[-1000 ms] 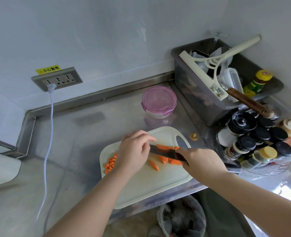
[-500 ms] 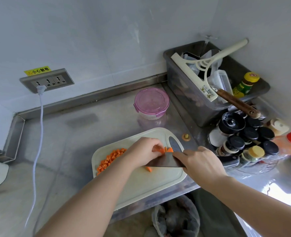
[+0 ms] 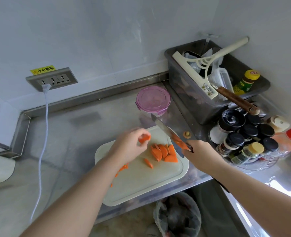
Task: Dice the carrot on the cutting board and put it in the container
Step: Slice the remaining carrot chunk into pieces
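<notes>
— Stainless counter [image 3: 73,134] carries everything, yes? Where is the carrot now?

— All of it is on the cutting board [image 3: 141,189], or just over it. At the board's near left edge, partly hidden by the left forearm [image 3: 93,183], lie the small diced bits [image 3: 123,167]. One single slice [image 3: 148,163] lies near the board's middle. Toward the right side, a fan of half-round slices [image 3: 163,152] lies flat, each overlapping the next.

— And the hands?

— They are apart. The left hand [image 3: 127,147] pinches one carrot piece [image 3: 144,138] between thumb and fingertips, lifted above the board's far left part. The right hand [image 3: 199,154] is wrapped around the handle of the knife [image 3: 165,129], at the board's right edge.

— How should this step be done well?

— I think the piece should go down with its flat face on the board, so it cannot rock. The fingertips curl back, the blade comes down before any cut. Strips first, then across.

— Which way do things point?

— The held piece keeps its long axis about level, left to right across the board. The blade runs diagonally from the right edge, away and leftward, with its tip raised past the board's far edge.

— Toward the container [image 3: 152,101]?

— Yes, it stands just beyond the board's far edge. It looks closed, so I judge it needs opening before filling.
</notes>
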Motion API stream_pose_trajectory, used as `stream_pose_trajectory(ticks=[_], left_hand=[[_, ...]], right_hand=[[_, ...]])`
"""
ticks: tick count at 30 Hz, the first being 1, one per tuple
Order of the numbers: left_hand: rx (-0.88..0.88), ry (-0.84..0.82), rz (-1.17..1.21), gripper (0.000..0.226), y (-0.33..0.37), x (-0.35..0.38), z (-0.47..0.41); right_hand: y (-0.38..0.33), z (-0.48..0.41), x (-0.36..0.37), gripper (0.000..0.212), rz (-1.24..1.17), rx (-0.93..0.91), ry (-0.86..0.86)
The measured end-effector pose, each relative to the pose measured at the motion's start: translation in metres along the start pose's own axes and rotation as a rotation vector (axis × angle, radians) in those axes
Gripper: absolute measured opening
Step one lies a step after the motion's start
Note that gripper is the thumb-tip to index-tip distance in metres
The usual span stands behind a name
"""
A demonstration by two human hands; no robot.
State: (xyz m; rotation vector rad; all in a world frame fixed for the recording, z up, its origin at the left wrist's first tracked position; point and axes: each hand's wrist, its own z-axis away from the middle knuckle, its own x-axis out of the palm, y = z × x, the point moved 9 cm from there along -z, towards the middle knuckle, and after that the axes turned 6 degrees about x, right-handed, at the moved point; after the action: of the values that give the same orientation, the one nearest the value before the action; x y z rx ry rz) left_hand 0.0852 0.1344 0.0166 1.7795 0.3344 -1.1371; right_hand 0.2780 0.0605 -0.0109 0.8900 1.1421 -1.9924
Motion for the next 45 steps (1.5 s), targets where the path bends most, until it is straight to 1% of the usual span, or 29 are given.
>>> stream_pose_trajectory(ticks=[2, 4, 5, 8, 10, 12, 14, 16, 18, 19, 20, 22, 24, 28, 31, 35, 38, 40, 42, 43, 45], left_hand=[[0.044, -0.242, -0.100, 0.024, -0.001, 0.036, 0.009], [0.094, -0.411, -0.208, 0.024, 0.000, 0.061, 0.015], [0.107, -0.457, -0.248, 0.024, 0.000, 0.067, 0.015], [0.150, -0.525, -0.308, 0.024, -0.002, 0.081, 0.016], [0.142, -0.564, -0.298, 0.023, -0.006, 0.087, 0.019], [0.133, -0.580, -0.266, 0.025, -0.011, 0.088, 0.021], [0.169, -0.599, -0.253, 0.035, -0.012, 0.089, 0.025], [0.214, -0.609, -0.309, 0.040, -0.013, 0.090, 0.029], [0.237, -0.597, -0.386, 0.037, -0.016, 0.091, 0.030], [0.240, -0.582, -0.395, 0.034, -0.018, 0.090, 0.031], [0.242, -0.560, -0.384, 0.030, -0.018, 0.090, 0.032], [0.231, -0.524, -0.341, 0.022, -0.019, 0.089, 0.035], [0.203, -0.501, -0.295, 0.021, -0.020, 0.089, 0.039], [0.146, -0.477, -0.250, 0.026, -0.025, 0.087, 0.043], [0.083, -0.407, -0.177, 0.025, -0.030, 0.079, 0.040], [0.079, -0.393, -0.148, 0.027, -0.029, 0.081, 0.036], [0.071, -0.369, -0.127, 0.021, -0.027, 0.076, 0.034], [0.063, -0.351, -0.148, 0.015, -0.026, 0.070, 0.035], [0.074, -0.389, -0.187, 0.013, -0.024, 0.067, 0.038], [0.094, -0.430, -0.203, 0.013, -0.021, 0.068, 0.041], [0.112, -0.545, -0.231, 0.015, -0.018, 0.074, 0.048]], right_hand=[[-0.003, 0.001, 0.000, 0.035, 0.006, 0.002, -0.002], [-0.003, 0.001, 0.001, 0.036, 0.009, 0.006, -0.020], [-0.003, 0.002, 0.003, 0.035, 0.009, 0.006, -0.031], [-0.001, 0.005, 0.004, 0.029, -0.014, 0.017, -0.051], [-0.001, 0.008, 0.004, 0.033, -0.012, 0.020, -0.055], [0.000, 0.009, 0.003, 0.037, -0.006, 0.028, -0.057], [-0.001, 0.010, 0.003, 0.037, -0.003, 0.035, -0.061], [-0.001, 0.009, 0.005, 0.037, -0.014, 0.035, -0.069], [-0.002, 0.009, 0.006, 0.032, -0.023, 0.024, -0.066], [-0.002, 0.008, 0.007, 0.024, -0.026, 0.015, -0.063], [-0.002, 0.008, 0.007, 0.015, -0.026, 0.007, -0.056], [-0.001, 0.007, 0.009, 0.009, -0.028, 0.003, -0.046], [0.000, 0.007, 0.011, 0.009, -0.034, 0.003, -0.040], [-0.002, 0.007, 0.015, 0.010, -0.022, -0.011, -0.050], [-0.004, 0.007, 0.018, 0.006, -0.013, -0.027, -0.059], [-0.001, 0.006, 0.018, 0.007, -0.012, -0.017, -0.057], [0.001, 0.005, 0.018, 0.016, -0.025, -0.008, -0.057], [0.000, 0.004, 0.017, 0.016, -0.027, -0.015, -0.057], [0.000, 0.004, 0.016, 0.012, -0.031, -0.021, -0.053], [0.000, 0.004, 0.015, 0.010, -0.032, -0.022, -0.050], [-0.001, 0.004, 0.014, 0.013, -0.035, -0.020, -0.045]])
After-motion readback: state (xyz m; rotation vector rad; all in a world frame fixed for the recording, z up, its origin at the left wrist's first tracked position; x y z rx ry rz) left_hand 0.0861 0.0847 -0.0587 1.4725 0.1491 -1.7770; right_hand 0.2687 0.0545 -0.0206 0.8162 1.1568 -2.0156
